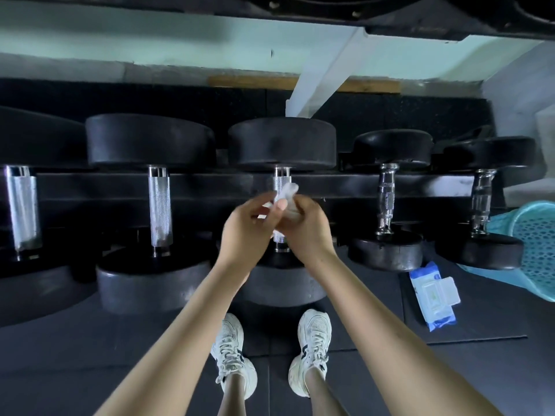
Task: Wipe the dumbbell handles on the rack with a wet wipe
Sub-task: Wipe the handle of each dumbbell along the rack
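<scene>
Several black dumbbells with chrome handles lie across the low black rack (210, 184). Both my hands meet over the middle dumbbell's handle (281, 178). A crumpled white wet wipe (289, 192) is bunched between them: my right hand (303, 226) grips it from the right and my left hand (247, 232) pinches its left side with thumb and fingers. The hands hide most of that handle; whether the wipe touches it is unclear. Neighbouring handles stand bare at the left (159, 208) and at the right (386, 199).
A blue-and-white wet wipe pack (432, 295) with its flap open lies on the black floor mat at the right. A turquoise perforated basket (537, 244) stands at the far right. My two white sneakers (234, 355) stand just before the rack. An upper shelf overhangs at the top.
</scene>
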